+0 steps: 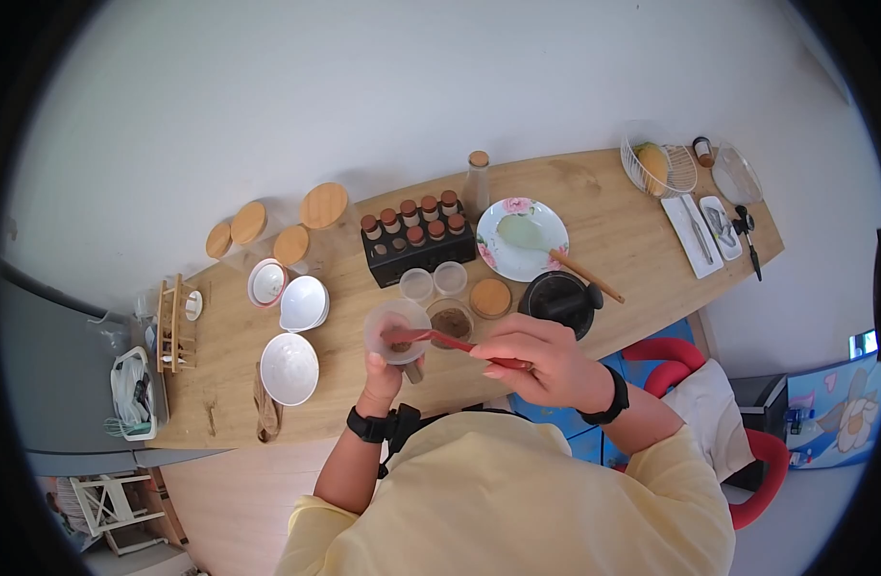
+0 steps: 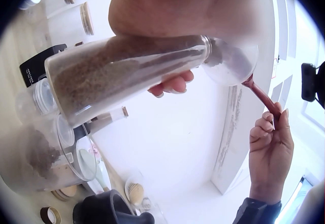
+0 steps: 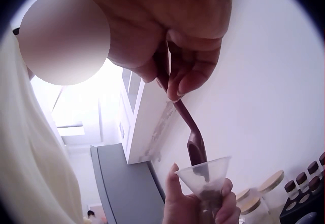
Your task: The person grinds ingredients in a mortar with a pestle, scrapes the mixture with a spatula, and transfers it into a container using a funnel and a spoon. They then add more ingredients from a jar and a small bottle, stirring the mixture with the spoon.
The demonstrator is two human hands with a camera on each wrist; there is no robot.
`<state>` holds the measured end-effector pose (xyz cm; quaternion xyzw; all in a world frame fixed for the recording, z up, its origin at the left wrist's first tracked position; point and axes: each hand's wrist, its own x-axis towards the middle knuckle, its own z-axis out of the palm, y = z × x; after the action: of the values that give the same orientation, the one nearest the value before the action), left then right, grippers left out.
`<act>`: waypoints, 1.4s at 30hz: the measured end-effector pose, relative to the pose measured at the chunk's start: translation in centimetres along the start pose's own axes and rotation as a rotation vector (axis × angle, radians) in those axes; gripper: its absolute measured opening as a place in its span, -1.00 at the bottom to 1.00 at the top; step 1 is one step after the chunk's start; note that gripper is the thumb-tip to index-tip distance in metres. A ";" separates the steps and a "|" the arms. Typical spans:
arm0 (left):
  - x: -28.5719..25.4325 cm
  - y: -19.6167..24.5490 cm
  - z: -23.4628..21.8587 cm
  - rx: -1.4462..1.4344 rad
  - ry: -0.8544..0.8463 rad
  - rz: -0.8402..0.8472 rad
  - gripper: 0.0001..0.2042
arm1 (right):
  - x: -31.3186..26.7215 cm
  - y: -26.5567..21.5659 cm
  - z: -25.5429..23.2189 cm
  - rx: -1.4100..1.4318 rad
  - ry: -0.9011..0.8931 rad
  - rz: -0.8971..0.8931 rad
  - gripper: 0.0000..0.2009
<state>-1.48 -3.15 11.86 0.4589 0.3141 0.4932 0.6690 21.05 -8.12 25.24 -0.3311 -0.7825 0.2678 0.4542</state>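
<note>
My left hand [image 1: 381, 380] grips a tapered clear glass bottle [image 2: 117, 74] largely filled with brown powder. A translucent plastic funnel [image 3: 214, 175] sits in the bottle's mouth, with some brown powder inside it. My right hand [image 1: 544, 360] pinches the handle of a dark red spoon [image 1: 450, 340]. The spoon's head dips inside the funnel's rim, close to the powder. Just right of the funnel stands an open glass jar [image 1: 452, 324] holding more brown powder. A round wooden lid [image 1: 490, 299] lies beside that jar.
Behind the jar stand two small plastic cups [image 1: 417, 284] and a black rack [image 1: 421, 257] of cork-topped bottles. To the right are a black mortar [image 1: 559, 303] and a floral plate [image 1: 498, 264] bearing a spatula [image 1: 584, 274]. White bowls [image 1: 289, 370] stand left.
</note>
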 end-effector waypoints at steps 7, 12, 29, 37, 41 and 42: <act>-0.6 -0.2 -0.2 0.269 0.147 0.301 -0.14 | -1.2 1.1 -0.9 0.384 0.500 0.320 -0.88; -0.9 -0.1 -0.7 0.466 0.289 0.444 -0.17 | -2.9 4.3 -0.2 0.348 0.512 0.516 -0.87; 0.5 1.2 -2.1 0.021 0.305 0.059 -0.41 | -3.8 10.2 4.5 -0.162 0.160 0.357 -0.88; -0.1 0.6 -3.7 0.422 0.301 0.500 -0.36 | -3.9 12.4 5.8 -0.250 0.064 0.292 -0.89; -0.2 0.1 -3.5 0.671 0.370 0.644 -0.34 | -4.3 13.4 6.6 -0.232 0.034 0.333 -0.88; 0.0 0.1 -3.3 0.671 0.368 0.644 -0.34 | -4.3 13.6 6.6 -0.209 0.026 0.382 -0.87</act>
<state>-4.38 -2.15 10.73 0.6278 0.4108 0.6192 0.2319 20.49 -3.51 10.22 -0.5221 -0.7232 0.2623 0.3682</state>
